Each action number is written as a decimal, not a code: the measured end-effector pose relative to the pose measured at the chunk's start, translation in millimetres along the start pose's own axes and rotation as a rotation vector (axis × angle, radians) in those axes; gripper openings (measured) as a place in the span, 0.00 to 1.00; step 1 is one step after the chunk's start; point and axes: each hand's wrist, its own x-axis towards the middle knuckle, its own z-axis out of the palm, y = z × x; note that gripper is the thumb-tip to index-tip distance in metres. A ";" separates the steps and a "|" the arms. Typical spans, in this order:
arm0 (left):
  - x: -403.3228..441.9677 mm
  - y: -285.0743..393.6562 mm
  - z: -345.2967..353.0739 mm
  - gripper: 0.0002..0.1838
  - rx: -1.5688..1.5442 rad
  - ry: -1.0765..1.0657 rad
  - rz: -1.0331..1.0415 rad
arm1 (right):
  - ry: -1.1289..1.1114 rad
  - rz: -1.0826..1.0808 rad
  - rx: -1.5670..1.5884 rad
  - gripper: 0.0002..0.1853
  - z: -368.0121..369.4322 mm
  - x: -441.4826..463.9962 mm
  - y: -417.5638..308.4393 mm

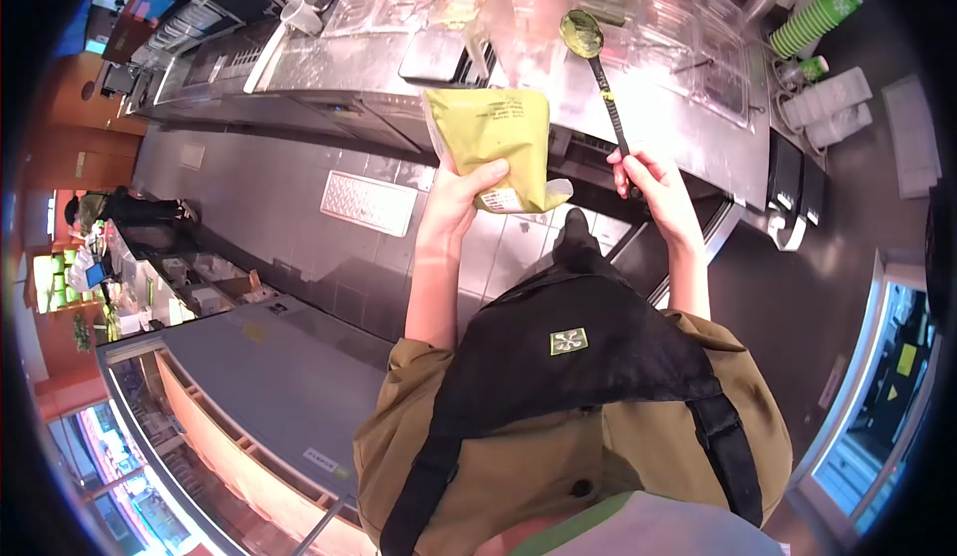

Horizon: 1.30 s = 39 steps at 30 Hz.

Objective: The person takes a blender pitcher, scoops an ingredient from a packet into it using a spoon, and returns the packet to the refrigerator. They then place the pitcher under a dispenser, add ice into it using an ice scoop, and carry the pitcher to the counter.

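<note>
In the head view my left hand (pixel 466 192) is closed on a yellow-green pouch (pixel 503 138), with the thumb across its printed front. A lower corner of the pouch looks cut or folded, showing a pale inside. My right hand (pixel 650 179) grips the lower handle of a long black spoon (pixel 608 98). The spoon points up and away from me, and its bowl (pixel 582 34) is coated with a green substance. That bowl is above the steel counter, beyond the pouch and to its right, apart from it.
Clear lidded containers (pixel 653 18) fill the back of the steel counter (pixel 389 75). Stacked green cups (pixel 817 20) stand at the right, near white containers (pixel 827 98). A grey worktop (pixel 269 357) lies to the left. Another person (pixel 130 205) is far off at left.
</note>
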 end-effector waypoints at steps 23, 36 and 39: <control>247.7 41.3 -6.4 0.24 0.432 0.069 -0.340 | -0.001 0.175 -0.228 0.09 -92.8 165.5 13.1; 271.8 38.6 -11.7 0.22 0.475 0.136 -0.477 | 0.114 0.107 -0.167 0.09 -94.7 178.0 25.9; 273.0 37.9 -12.6 0.22 0.472 0.154 -0.464 | 0.120 0.084 -0.165 0.09 -95.6 178.5 23.7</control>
